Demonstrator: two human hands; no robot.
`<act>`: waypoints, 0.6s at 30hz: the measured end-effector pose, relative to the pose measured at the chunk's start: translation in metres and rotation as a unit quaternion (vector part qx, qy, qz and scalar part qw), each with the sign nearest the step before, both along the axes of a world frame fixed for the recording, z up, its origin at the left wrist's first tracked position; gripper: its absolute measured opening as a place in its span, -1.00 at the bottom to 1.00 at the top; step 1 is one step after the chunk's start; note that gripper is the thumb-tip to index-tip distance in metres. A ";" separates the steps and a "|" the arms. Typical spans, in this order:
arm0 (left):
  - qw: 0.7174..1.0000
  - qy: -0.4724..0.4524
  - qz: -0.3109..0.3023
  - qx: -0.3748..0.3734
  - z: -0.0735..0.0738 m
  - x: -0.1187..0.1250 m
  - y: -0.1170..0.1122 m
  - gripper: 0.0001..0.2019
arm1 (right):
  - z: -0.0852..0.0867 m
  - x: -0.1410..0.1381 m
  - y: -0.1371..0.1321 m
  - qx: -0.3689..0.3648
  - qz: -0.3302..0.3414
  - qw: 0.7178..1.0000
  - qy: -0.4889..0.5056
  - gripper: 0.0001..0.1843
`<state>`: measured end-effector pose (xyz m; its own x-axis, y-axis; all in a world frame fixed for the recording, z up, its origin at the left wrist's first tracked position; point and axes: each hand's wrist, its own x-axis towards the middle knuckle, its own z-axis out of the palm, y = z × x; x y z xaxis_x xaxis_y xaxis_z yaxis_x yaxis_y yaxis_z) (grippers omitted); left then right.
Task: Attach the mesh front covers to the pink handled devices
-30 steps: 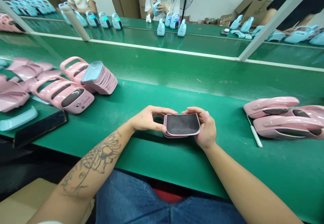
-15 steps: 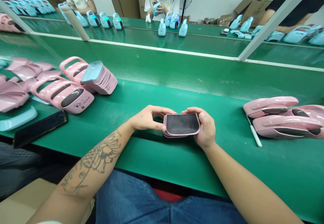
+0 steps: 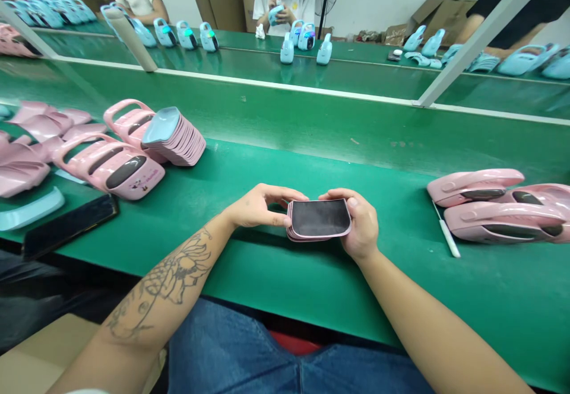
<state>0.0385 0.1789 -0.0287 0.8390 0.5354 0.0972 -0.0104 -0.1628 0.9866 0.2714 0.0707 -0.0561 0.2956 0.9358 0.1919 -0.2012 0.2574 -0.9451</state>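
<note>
A small stack of pink-rimmed plates with dark faces [image 3: 319,220] rests just above the green bench, held between both hands. My left hand [image 3: 260,207] pinches its left edge with thumb and fingers. My right hand [image 3: 363,225] cups its right side, fingers curled over the top edge. A longer leaning stack of the same pink plates [image 3: 177,137], topped by a pale blue one, stands to the left.
Pink handled shells [image 3: 113,165] lie in a heap at the left, with a black phone [image 3: 66,225] near the front edge. Two more pink shells [image 3: 499,207] and a white stick [image 3: 447,238] lie at the right. Other people handle blue units [image 3: 303,38] across the far belt.
</note>
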 end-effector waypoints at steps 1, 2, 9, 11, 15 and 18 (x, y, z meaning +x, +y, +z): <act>1.000 -0.004 0.004 0.001 0.000 0.000 0.000 -0.44 | -0.001 0.000 0.000 0.000 0.000 1.000 0.001 -0.66; 1.000 -0.010 0.007 0.001 0.000 0.000 0.000 -0.46 | -0.001 0.001 0.000 0.001 0.000 1.000 0.001 -0.66; 0.999 -0.030 0.024 -0.023 0.000 0.002 -0.001 -0.55 | -0.002 0.001 0.001 -0.002 -0.004 1.000 -0.008 -0.66; 0.999 -0.030 0.027 -0.027 0.000 0.002 -0.001 -0.56 | -0.002 0.002 0.001 -0.001 -0.006 1.000 -0.009 -0.66; 0.999 -0.027 0.029 -0.027 0.000 0.002 0.000 -0.55 | -0.002 0.002 0.002 0.000 -0.004 1.000 -0.006 -0.66; 0.999 -0.018 0.029 -0.030 0.000 0.002 -0.001 -0.54 | -0.003 0.001 0.002 0.002 -0.006 1.000 -0.006 -0.66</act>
